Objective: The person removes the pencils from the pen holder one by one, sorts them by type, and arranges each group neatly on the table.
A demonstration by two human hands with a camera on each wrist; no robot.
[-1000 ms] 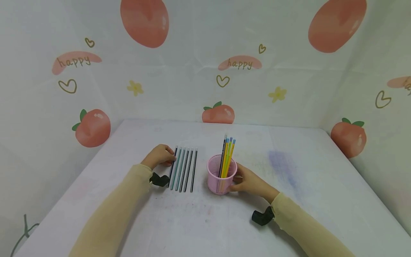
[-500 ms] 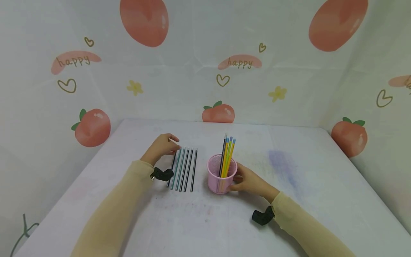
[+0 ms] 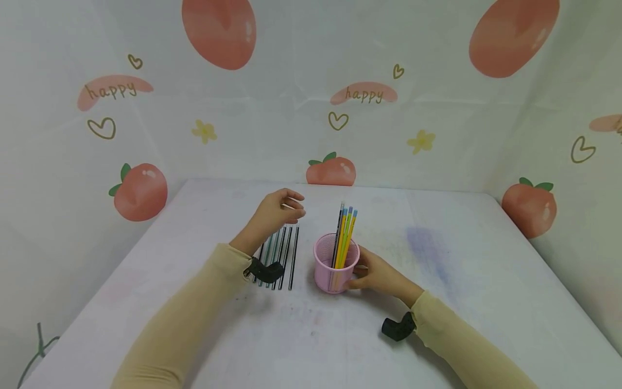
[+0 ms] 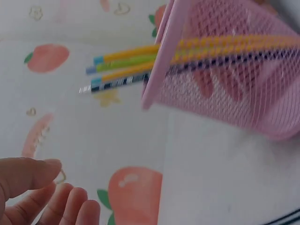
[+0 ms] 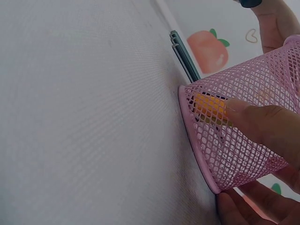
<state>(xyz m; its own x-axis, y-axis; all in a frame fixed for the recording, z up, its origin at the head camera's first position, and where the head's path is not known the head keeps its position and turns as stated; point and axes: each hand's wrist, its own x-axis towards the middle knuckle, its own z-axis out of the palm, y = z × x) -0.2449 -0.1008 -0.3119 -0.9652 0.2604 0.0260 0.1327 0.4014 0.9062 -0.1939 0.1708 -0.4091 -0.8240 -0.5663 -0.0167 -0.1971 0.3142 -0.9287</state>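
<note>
A pink mesh pencil cup (image 3: 323,276) stands upright on the table with several pencils (image 3: 346,235) leaning in it, yellow, green and black. My right hand (image 3: 376,274) grips its right side, thumb on the front of the mesh in the right wrist view. Left of the cup lies a row of dark and teal pencils (image 3: 293,260), side by side. My left hand (image 3: 276,212) hovers over their far ends, holding nothing, fingers loosely bent. In the left wrist view that hand's thumb and fingertips (image 4: 70,201) show, apart from the cup's rim. The left forearm and wrist camera partly hide the row.
The white table (image 3: 311,346) reaches back to a peach-print backdrop (image 3: 291,135). A purple smudge (image 3: 430,254) marks the table at right. Black wrist cameras (image 3: 398,327) sit on both wrists. A thin green cord (image 3: 39,346) shows at the left edge.
My left hand has left the leftmost pencil in the row and moved up and right across the far ends, still without a pencil. My right hand and the cup have stayed put.
</note>
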